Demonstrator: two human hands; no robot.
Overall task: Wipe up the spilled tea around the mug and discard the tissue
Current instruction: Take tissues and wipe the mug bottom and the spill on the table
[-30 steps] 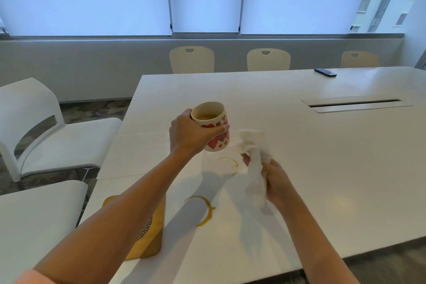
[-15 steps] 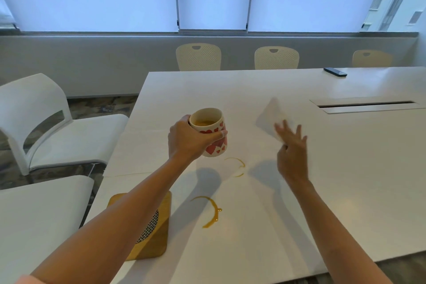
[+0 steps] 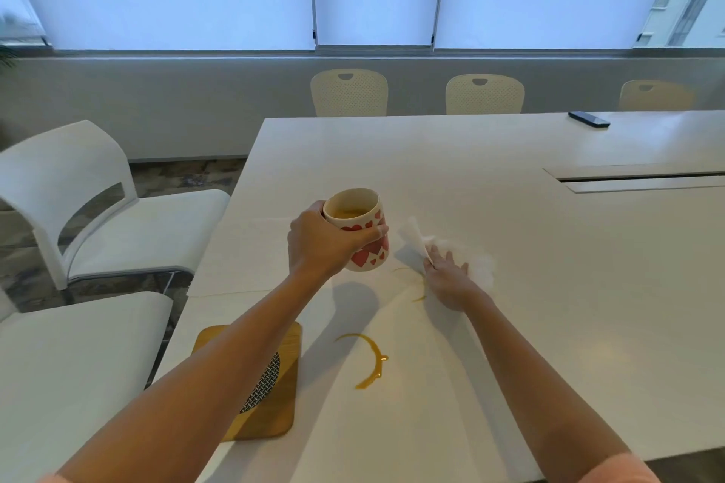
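1. Two tea rings stain the table (image 3: pixel 549 325): I see one amber arc (image 3: pixel 367 361) toward the near edge, and a fainter arc (image 3: pixel 414 284) farther in, just beside my right hand (image 3: pixel 447 278).
2. One mug (image 3: pixel 363 233), cream with red hearts, is held off the table by my left hand (image 3: pixel 321 243), fingers wrapped round its side; tea shows inside.
3. One white tissue (image 3: pixel 476 265) lies on the table under my right hand, which is spread flat on it with fingers extended, pressing rather than pinching; a corner of the tissue sticks up just right of the mug.
4. One wooden trivet (image 3: pixel 274 416) with a woven centre sits at the table's near-left corner, partly under my left forearm.
5. One dark phone (image 3: pixel 589 119) lies near the far edge, well apart from the hands.
6. One cable slot (image 3: pixel 643 180) runs along the right side of the table.
7. Between the hands and the far edge the surface is bare; right of the tissue it is bare too.
8. Two white chairs (image 3: pixel 98 208) stand by the left edge; three cream chairs (image 3: pixel 349 92) line the far edge.
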